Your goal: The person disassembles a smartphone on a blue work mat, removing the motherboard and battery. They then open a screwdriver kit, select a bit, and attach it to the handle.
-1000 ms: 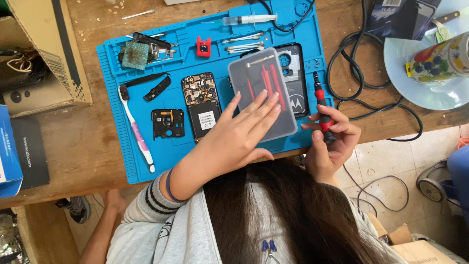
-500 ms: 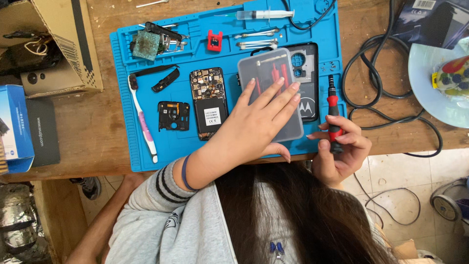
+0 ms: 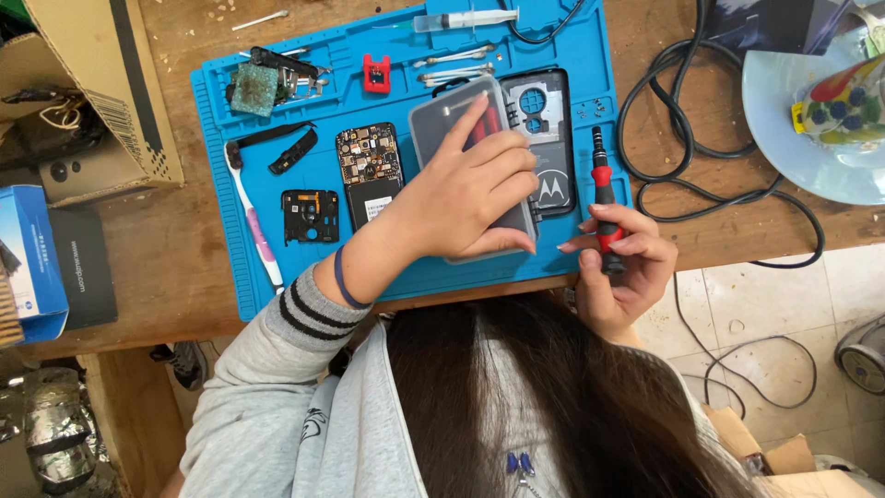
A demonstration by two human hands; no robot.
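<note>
My left hand (image 3: 470, 194) lies over a clear plastic case (image 3: 441, 115) of red-handled bits, fingers curled across its lid and thumb at its near edge. The case rests on the blue work mat (image 3: 313, 277), partly over a black phone back cover (image 3: 546, 124). My right hand (image 3: 618, 267) grips a red and black screwdriver (image 3: 601, 180) at the mat's right edge, tip pointing away from me. Left of the case lies an opened phone body (image 3: 369, 171) with its circuit board bare.
On the mat are a toothbrush (image 3: 253, 221), a small black frame (image 3: 311, 215), tweezers (image 3: 452, 65), a red part (image 3: 375, 74) and a syringe (image 3: 466, 18). A cardboard box (image 3: 101, 83) and a blue box (image 3: 28, 258) sit left. Black cables (image 3: 682, 138) and a plate (image 3: 784, 120) lie right.
My left hand went from flat with spread fingers on the case to curled around it. The right hand kept the screwdriver and stayed near the mat's right edge.
</note>
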